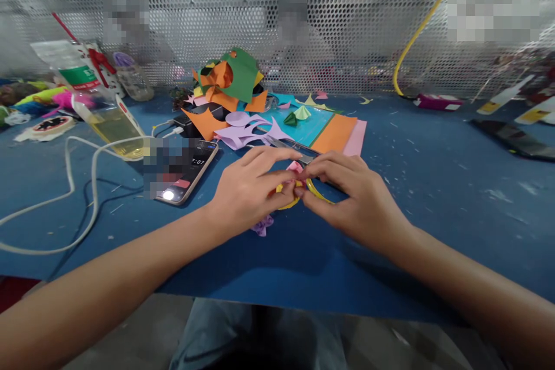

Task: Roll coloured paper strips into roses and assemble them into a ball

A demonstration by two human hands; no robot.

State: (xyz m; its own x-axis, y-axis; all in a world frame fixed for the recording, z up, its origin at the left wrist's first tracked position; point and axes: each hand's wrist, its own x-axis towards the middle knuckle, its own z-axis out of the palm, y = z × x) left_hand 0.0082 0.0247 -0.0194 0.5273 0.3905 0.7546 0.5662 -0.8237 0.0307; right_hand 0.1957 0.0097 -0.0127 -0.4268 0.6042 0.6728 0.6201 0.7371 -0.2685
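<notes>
Over the middle of the blue table, my left hand [254, 185] and my right hand [358, 196] meet with fingertips pinched together. Between them shows a small pink folded paper piece [295, 166]. Yellow curved parts [318, 191] appear under and beside the fingers; what they belong to is partly hidden. A purple crumpled paper piece [262, 225] lies below my left hand. Just beyond the fingers, a metal strip [306, 158] is partly covered. Purple paper scraps [247, 130] with round cut-outs rest past my left hand, and small folded green papers [291, 119] lie behind.
A lit phone [191, 167] with a white cable [93, 202] is at left, near a bottle of yellowish liquid [117, 130]. Coloured sheets [336, 134] and a scrap heap [236, 78] stand before the perforated metal panel [347, 23]. A dark flat device [514, 137] lies right.
</notes>
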